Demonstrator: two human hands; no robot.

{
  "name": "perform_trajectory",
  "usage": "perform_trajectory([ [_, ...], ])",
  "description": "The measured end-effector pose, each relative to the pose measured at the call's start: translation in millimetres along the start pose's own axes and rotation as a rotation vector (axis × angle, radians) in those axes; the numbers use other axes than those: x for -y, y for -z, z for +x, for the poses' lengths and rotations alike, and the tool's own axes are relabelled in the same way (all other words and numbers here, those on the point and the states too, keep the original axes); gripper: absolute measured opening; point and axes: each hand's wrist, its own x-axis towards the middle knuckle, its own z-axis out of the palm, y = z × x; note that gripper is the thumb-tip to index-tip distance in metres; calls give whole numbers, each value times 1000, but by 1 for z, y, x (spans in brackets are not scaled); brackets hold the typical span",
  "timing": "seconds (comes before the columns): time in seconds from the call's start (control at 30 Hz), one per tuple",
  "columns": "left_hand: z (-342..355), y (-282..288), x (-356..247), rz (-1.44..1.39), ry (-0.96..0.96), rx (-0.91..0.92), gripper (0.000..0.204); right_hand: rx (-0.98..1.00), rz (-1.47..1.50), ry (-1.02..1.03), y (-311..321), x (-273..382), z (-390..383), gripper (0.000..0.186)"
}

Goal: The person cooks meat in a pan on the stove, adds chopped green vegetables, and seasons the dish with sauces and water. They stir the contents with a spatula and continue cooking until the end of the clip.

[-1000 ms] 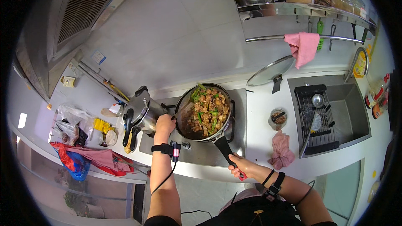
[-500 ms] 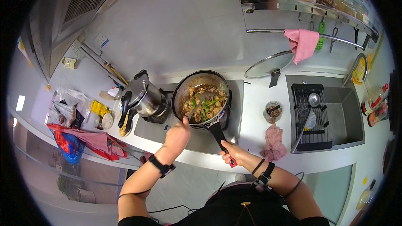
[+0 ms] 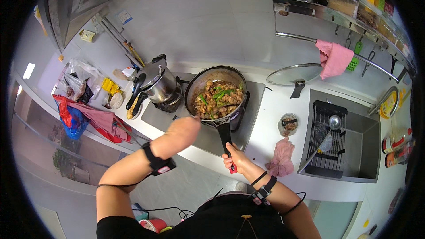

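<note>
Okay, so from where I'm standing (12 o'clock being the wall, the pan [image 3: 200, 81] as the centre of the dial), both hands are busy. The right hand [image 3: 234, 158] is down around 5 to 6 o'clock, fingers curled snugly round the pan's black handle [image 3: 224, 133] near its red end. The left hand [image 3: 183, 132] is out at 7 o'clock, a blurry fist. Looks like it's gripping a spatula [image 3: 227, 107] that dips into the food [image 3: 222, 94], brown chunks with green strips, though the blur hides most of the shaft.

Pan's sitting on the steel hob [image 3: 206, 140]. On the 9 to 10 o'clock side it's tight, with the pressure cooker [image 3: 163, 84] just beside the rim. There's more elbow room toward 4: a strip of white counter [image 3: 264, 126] runs between the hob edge and the jar [image 3: 288, 128]. A pink cloth [image 3: 282, 157] lies past 4, the sink [image 3: 361, 141] well apart beyond. The right hand's right by the counter's front edge.
</note>
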Motion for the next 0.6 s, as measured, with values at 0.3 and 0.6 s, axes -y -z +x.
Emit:
perform_trajectory([
  [0.3, 86, -61, -27, 138, 127, -215, 26, 13, 28, -5, 1, -7, 5, 63],
  [0.6, 32, -71, -18, 259, 51, -81, 29, 14, 44, 12, 2, -7, 5, 22],
])
